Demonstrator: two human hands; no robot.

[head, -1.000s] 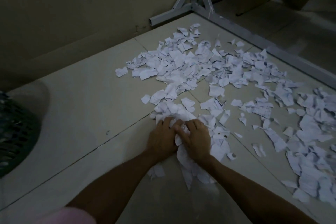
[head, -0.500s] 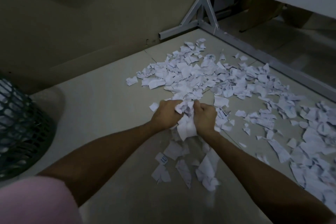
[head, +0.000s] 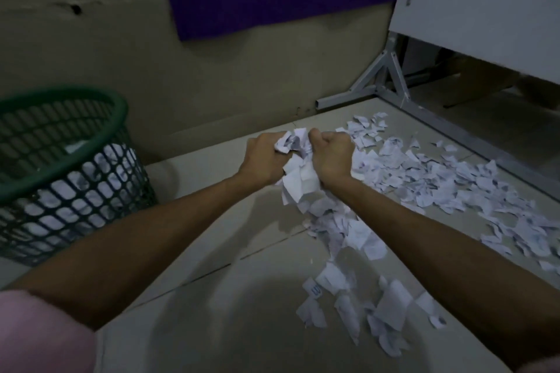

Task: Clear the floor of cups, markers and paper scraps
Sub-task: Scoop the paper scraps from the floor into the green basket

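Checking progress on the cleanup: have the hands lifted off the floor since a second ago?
Yes. Both hands rose off the floor, gripping scraps.

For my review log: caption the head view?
Both hands lift a bundle of paper scraps beside a green basket.

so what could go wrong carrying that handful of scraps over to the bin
The bunch of scraps sticks out loosely between the left hand and right hand, so pieces may drop on the way to the green basket. The basket already holds paper, so some scraps may spill over.
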